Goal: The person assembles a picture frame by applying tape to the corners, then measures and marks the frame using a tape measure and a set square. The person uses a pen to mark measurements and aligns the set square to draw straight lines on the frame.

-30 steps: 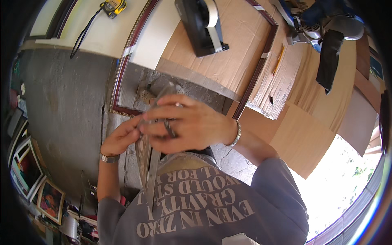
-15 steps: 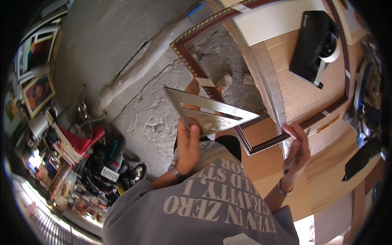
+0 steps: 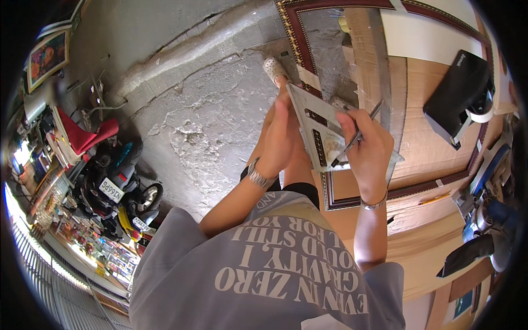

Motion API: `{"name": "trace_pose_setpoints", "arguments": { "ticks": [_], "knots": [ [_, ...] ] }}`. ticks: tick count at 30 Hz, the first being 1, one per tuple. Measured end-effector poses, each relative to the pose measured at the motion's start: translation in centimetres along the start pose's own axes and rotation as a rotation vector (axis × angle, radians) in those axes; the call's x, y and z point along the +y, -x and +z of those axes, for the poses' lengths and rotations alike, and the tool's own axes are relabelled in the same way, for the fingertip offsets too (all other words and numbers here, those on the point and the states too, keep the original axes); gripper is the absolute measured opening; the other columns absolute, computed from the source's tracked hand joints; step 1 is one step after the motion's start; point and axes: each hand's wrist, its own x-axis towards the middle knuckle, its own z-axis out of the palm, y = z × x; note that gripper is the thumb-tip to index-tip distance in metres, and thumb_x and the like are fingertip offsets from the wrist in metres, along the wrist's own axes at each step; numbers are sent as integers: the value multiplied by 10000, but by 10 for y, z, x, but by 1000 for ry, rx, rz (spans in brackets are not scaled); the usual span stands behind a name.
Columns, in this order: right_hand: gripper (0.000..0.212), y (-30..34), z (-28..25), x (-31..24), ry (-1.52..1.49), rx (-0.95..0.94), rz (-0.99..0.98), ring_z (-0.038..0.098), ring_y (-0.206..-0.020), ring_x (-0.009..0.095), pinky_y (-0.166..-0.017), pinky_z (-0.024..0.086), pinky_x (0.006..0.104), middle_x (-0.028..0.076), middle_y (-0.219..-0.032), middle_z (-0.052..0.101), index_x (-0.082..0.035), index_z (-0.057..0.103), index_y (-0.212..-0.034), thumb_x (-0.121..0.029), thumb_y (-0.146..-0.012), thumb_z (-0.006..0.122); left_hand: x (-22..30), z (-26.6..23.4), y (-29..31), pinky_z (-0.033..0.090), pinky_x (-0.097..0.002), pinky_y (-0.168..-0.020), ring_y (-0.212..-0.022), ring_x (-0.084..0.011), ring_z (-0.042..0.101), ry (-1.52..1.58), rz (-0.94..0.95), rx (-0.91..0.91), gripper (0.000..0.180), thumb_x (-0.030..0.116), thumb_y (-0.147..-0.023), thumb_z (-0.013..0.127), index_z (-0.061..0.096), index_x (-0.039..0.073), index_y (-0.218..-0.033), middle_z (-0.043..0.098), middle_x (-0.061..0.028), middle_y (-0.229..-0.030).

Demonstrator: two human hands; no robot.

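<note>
A clear triangular set square is tilted over the frame's near left part, its edge gripped by my left hand. Some of that hand's fingers are hidden behind it. My right hand pinches a slim dark pen and hovers over the set square, the pen's lower end near the square's slots. Whether the tip touches the plastic I cannot tell. Under both hands lies a large dark red picture frame with a gold beaded edge and pale tape patches. Cardboard shows through its opening.
A black tape dispenser with a white roll lies on the cardboard at right. A yellow pencil rests by the frame's near edge. A motorcycle and a red seat-like piece stand at left on the rough concrete floor.
My right hand has moved left and up, from beside the frame's near edge to over the set square. The set square has turned and moved right, with my left hand still on it.
</note>
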Motion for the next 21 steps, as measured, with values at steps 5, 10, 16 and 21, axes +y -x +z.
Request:
{"name": "trace_pose_setpoints", "arguments": {
  "ticks": [5,10,16,21],
  "knots": [
    [156,-10,13,6,65,45,10,578,-566,317,-519,433,394,135,-660,596,-83,678,-893,-210,-947,751,-3,10,-20,543,-336,-853,-969,-180,650,-61,-72,-81,782,667,-1064,239,451,32,-1468,657,-99,-1107],
    [149,-9,11,11,113,74,-4,586,-562,325,-513,432,409,129,-646,593,-102,685,-891,-221,-938,763,-6,26,-19,525,-298,-770,-825,-152,627,-306,69,106,645,558,-1105,252,450,44,-1442,647,-98,-1079],
    [162,-8,10,11,91,40,18,585,-567,332,-514,430,409,132,-650,595,-93,670,-875,-211,-939,762,-14,37,-11,523,-300,-773,-868,-161,649,-185,280,162,503,363,-1126,387,346,8,-1481,667,-137,-1135],
    [171,-8,11,12,56,34,46,590,-578,347,-512,430,411,138,-660,599,-87,660,-866,-206,-941,757,-17,31,-14,530,-272,-727,-844,-138,671,-447,357,186,494,314,-1123,418,309,-4,-1485,676,-160,-1187]
  ]
}}
